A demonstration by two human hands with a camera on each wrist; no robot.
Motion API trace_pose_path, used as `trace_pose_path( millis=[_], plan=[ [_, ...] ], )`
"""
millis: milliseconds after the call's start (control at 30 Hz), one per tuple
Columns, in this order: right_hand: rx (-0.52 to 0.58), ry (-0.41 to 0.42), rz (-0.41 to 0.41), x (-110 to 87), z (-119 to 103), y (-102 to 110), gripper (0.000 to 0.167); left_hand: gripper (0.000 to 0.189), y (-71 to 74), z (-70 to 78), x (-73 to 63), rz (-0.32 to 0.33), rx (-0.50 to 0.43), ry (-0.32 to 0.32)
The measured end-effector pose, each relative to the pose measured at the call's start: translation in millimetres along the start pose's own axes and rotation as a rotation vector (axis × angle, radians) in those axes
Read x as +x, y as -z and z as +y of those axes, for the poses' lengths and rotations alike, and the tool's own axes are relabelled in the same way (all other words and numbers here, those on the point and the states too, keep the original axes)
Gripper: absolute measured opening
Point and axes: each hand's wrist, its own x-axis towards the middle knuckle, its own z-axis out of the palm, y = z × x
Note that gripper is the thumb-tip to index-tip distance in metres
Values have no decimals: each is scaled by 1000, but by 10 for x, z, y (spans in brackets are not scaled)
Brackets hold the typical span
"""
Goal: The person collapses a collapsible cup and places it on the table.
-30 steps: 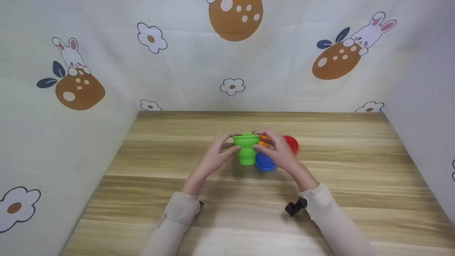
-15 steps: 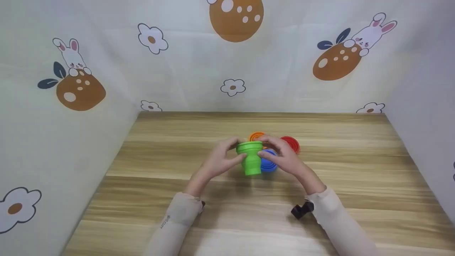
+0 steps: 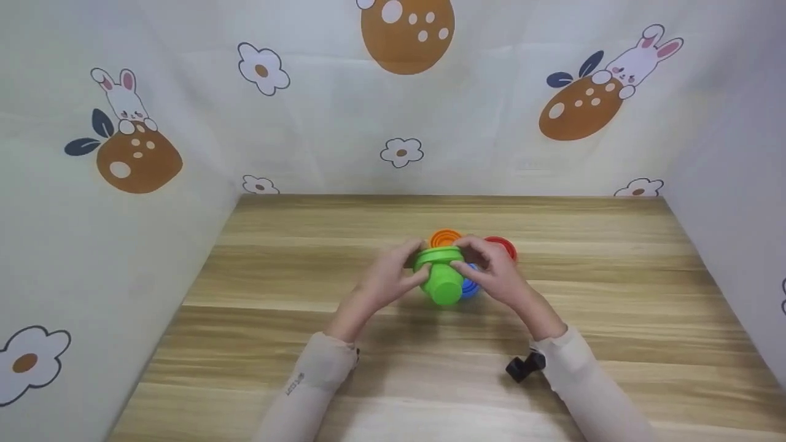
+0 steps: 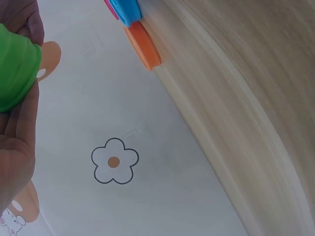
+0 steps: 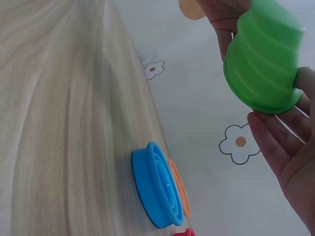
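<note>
A green collapsible cup (image 3: 443,279), extended, is held above the table between both hands. Its wide rim points away and its base tilts toward the head camera. My left hand (image 3: 396,275) grips the rim side from the left, thumb on the near wall and fingers behind. From the right, my right hand (image 3: 496,270) holds it the same way. Ridged walls of the green cup (image 5: 266,59) show in the right wrist view. Just beyond and beneath the hands lie a blue collapsed cup (image 3: 471,286), partly hidden, an orange collapsed cup (image 3: 446,236) and a red collapsed cup (image 3: 505,247).
The wood-grain table (image 3: 258,270) is bounded at the back and sides by a pale printed cloth (image 3: 331,123). A black wrist mount (image 3: 525,367) sticks out from the right sleeve.
Both hands have moved slightly right and nearer with the green cup. Its base has tipped up toward the head camera, and more of the orange cup shows.
</note>
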Motion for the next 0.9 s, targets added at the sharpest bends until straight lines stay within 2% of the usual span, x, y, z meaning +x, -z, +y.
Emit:
trace_pose_path(
  millis=[300,433,533,600,767,900],
  plan=[
    [-169,73,109,-5,-3,-38,17,14,-43,59,13,49,205,9],
    [-80,78,69,-19,12,-21,22,14,-50,57,5,96,239,-3],
    [18,51,21,-32,19,-8,29,13,-47,42,-2,127,239,6],
    [41,37,10,-36,14,-10,31,13,-46,30,-5,143,238,13],
    [-79,78,51,-19,-1,-49,28,13,-53,8,-9,153,247,12],
    [-208,112,98,-14,-8,-71,26,14,-47,9,-12,132,210,22]
  ],
)
